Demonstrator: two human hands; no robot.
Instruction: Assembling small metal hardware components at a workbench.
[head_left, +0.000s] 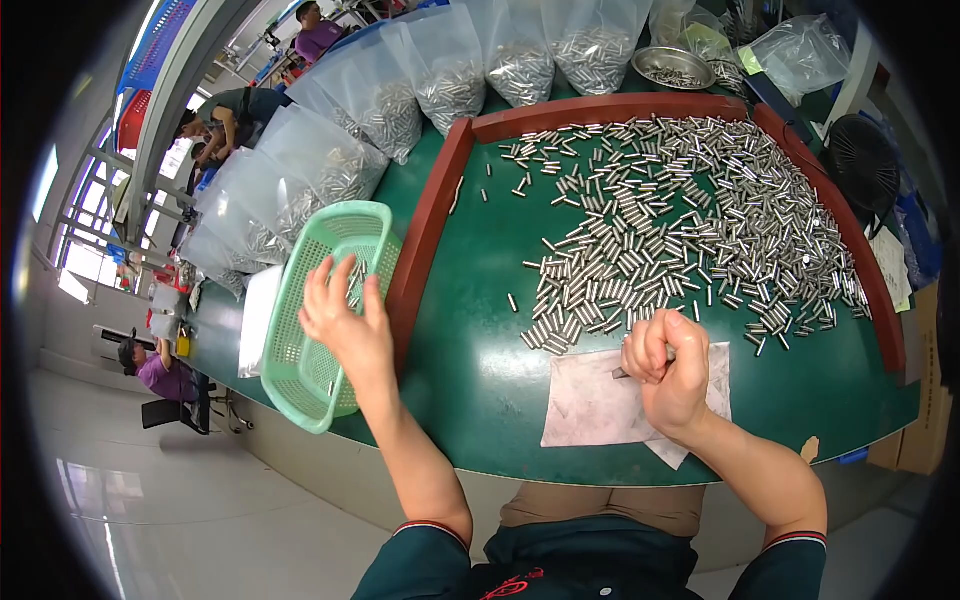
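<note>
Over the light green plastic basket (290, 400) hangs my left hand (345, 320), its fingers spread and nothing visible in them. A few short metal pins (357, 285) lie inside that basket, partly hidden by the hand. My right hand (675, 370) is closed in a fist above a stained pale cloth (590, 405); whatever it holds, if anything, is hidden. Beyond the fist, a large heap of shiny metal pins (640, 230) spreads across the green table (470, 350), thickest toward the far right.
A dark red raised border (430, 240) frames the pins. Clear bags (450, 85) filled with pins line the far and left sides. A metal bowl (673, 70) stands at the back, a black fan (862, 165) at the right. Other people (170, 375) sit farther off.
</note>
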